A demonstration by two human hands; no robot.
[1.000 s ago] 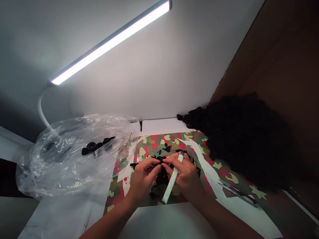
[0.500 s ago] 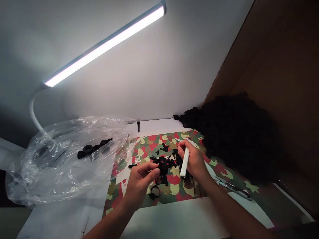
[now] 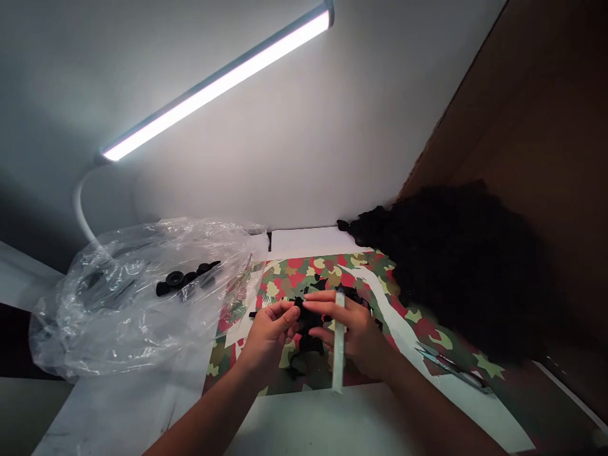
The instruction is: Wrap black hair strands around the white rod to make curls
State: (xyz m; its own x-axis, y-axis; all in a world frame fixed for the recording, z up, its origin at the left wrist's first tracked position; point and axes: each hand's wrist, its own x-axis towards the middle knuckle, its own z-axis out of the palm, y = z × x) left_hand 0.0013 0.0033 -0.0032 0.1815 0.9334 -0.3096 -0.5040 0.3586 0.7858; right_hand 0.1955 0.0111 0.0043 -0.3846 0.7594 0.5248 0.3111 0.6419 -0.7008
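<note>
Pinching black piece (image 3: 298,303) between left hand (image 3: 268,330)'s thumb and fingers, its long axis unclear. Right hand (image 3: 360,329) holds white stick (image 3: 338,354) across fingers, pointing fore-and-aft, dark tip (image 3: 340,289) farthest.

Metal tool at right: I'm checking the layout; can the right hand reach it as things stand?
Probably yes: the metal tool lies uncovered near the right forearm, though the right hand holds a white stick.
</note>
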